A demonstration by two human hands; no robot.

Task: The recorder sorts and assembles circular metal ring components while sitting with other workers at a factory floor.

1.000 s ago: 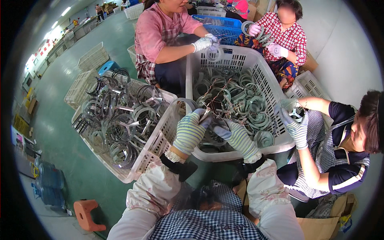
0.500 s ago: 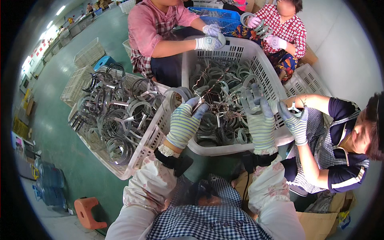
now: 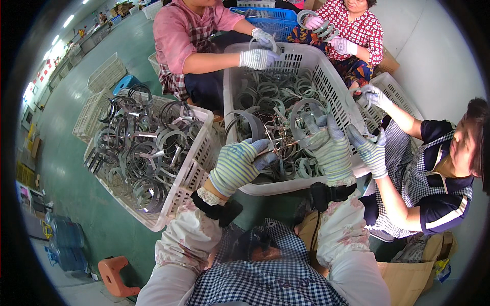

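My left hand (image 3: 237,164), in a striped knit glove, is closed around some flat grey rings (image 3: 251,125) that stick up past its fingers. Opposite it, my right hand (image 3: 331,153) grips one grey ring (image 3: 293,122) between thumb and fingers. Thin coppery wires (image 3: 278,136) lie between my two hands, and I cannot tell which ring they belong to. Both hands are over the near part of a white basket (image 3: 278,187) that holds many similar grey rings.
Left of me a second white basket (image 3: 176,191) is heaped with rings and metal brackets. Co-workers with gloved hands (image 3: 371,153) sit at the right and the far side. A blue crate (image 3: 278,25) stands behind; an orange stool (image 3: 116,275) and water jugs (image 3: 66,237) are at lower left.
My hands have come closer together, and the ring in my right hand has moved left. The rings in my left hand now stand more upright. A co-worker at right has raised one hand away.
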